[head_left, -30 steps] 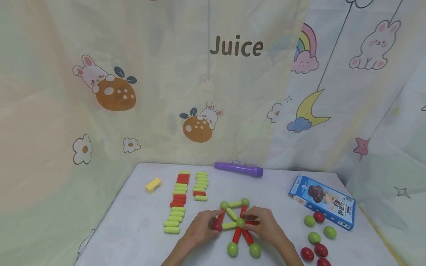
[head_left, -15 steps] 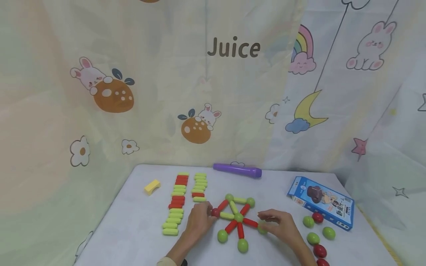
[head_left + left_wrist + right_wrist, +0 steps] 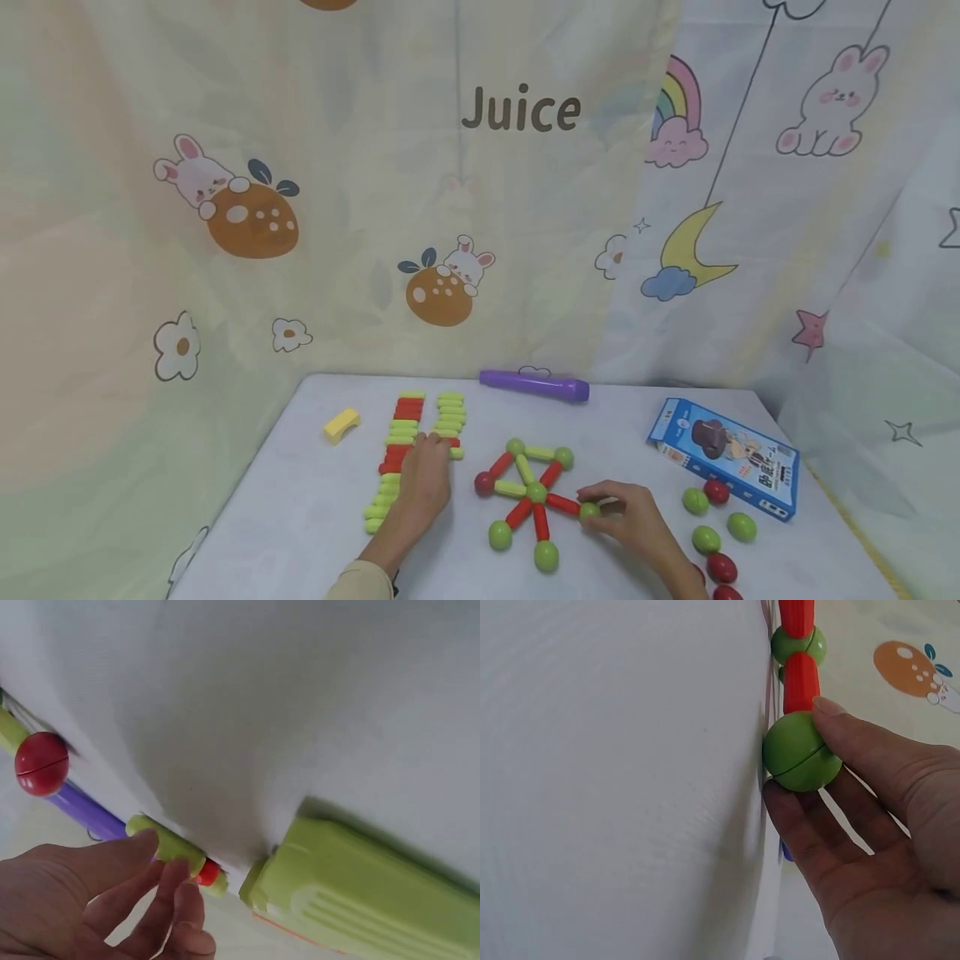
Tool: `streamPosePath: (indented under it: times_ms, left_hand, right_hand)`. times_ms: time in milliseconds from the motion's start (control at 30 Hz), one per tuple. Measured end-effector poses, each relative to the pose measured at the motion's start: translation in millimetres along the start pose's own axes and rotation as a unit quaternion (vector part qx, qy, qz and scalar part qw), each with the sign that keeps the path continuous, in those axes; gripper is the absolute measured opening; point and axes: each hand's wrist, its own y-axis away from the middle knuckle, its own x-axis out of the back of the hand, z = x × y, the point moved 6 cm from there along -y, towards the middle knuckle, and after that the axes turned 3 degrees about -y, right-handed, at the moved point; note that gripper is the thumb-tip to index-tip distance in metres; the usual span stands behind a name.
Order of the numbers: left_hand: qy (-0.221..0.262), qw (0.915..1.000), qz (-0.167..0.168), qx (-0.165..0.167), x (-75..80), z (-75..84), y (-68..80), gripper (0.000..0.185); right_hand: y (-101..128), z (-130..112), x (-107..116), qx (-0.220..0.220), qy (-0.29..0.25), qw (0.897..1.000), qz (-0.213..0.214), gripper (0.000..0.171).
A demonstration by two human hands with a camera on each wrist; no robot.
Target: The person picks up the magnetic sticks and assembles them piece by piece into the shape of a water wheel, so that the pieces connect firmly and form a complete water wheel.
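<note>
Our right hand (image 3: 630,518) pinches a green ball (image 3: 799,754); our left hand (image 3: 426,477) reaches over loose sticks (image 3: 403,425), grip unclear. We're likely fetching one, which calls for a clean pinch.

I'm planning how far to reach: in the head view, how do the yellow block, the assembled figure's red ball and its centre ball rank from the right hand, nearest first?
1. Centre ball: green, left of the right hand.
2. Red ball: farther left, past the centre ball.
3. Yellow block: farthest left and farther back.
</note>
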Motion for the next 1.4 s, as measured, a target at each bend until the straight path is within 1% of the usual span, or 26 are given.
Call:
streamPosePath:
  times_ms: [100,267,333,400,467,567,633,700,733,800,867,967,1067,1133,1233,1333,1400]
  left_hand:
    - [-0.019,0.9998,-0.004,0.003,-3.7,1.5,-3.6,0.028]
    - [-0.053,0.9985,0.007,-0.010,-5.8,2.8,-7.1,0.031]
    - [-0.058,0.9982,0.002,-0.013,-6.4,2.9,-6.4,0.030]
    - [-0.054,0.9984,-0.012,-0.010,-6.8,2.8,-4.6,0.028]
    - [-0.031,0.9988,-0.038,0.008,-6.0,1.7,0.0,0.025]
    - [0.036,0.9960,-0.072,0.041,3.4,2.0,13.4,0.027]
    - [0.095,0.9889,-0.097,0.059,10.8,5.1,24.0,0.027]
    - [0.148,0.9791,-0.120,0.070,15.3,11.5,34.9,0.025]
    - [0.167,0.9743,-0.133,0.074,15.9,15.3,39.1,0.025]
    - [0.197,0.9642,-0.156,0.086,12.3,22.7,44.7,0.024]
    - [0.210,0.9583,-0.168,0.095,7.9,29.3,48.6,0.025]
    - [0.223,0.9541,-0.171,0.104,3.8,36.0,49.2,0.028]
    - [0.229,0.9535,-0.167,0.104,2.2,39.2,48.5,0.025]
    - [0.235,0.9537,-0.159,0.098,2.3,40.0,48.2,0.024]
    - [0.251,0.9530,-0.148,0.084,2.0,40.7,49.2,0.034]
    - [0.276,0.9470,-0.147,0.072,0.9,41.9,51.0,0.041]
    - [0.294,0.9400,-0.159,0.070,-0.9,42.9,52.0,0.041]
  right_hand:
    - [0.0,0.5,0.1,0.002,-0.001,1.000,0.000,0.034]
    - [-1.2,2.5,-0.3,0.001,-0.008,1.000,-0.003,0.032]
    - [-1.7,2.5,-0.5,0.003,-0.011,1.000,-0.005,0.032]
    - [-1.8,2.8,-0.6,0.001,-0.012,1.000,-0.005,0.032]
    - [-2.0,3.2,-1.3,-0.003,-0.013,1.000,-0.005,0.031]
    - [-1.9,4.0,-2.4,-0.010,-0.014,1.000,-0.005,0.031]
    - [-1.7,4.3,-2.7,-0.012,-0.013,1.000,-0.006,0.031]
    - [-1.2,3.7,-2.5,-0.012,-0.012,1.000,-0.006,0.032]
    - [-1.0,3.4,-2.1,-0.013,-0.011,1.000,-0.006,0.032]
    - [-0.7,2.8,-1.4,-0.014,-0.010,1.000,-0.005,0.033]
    - [-0.9,2.0,-1.4,-0.014,-0.009,1.000,-0.006,0.033]
    - [-1.3,1.2,-1.9,-0.010,-0.010,1.000,-0.008,0.033]
    - [-2.3,1.3,-3.0,-0.007,-0.009,1.000,-0.010,0.033]
    - [-2.6,1.0,-3.0,-0.007,-0.009,1.000,-0.009,0.032]
    - [-2.6,1.8,-2.5,-0.013,-0.007,1.000,-0.005,0.032]
    - [-1.7,2.3,-2.0,-0.018,-0.005,1.000,-0.002,0.032]
    - [-1.0,2.7,-2.0,-0.020,-0.004,1.000,-0.001,0.031]
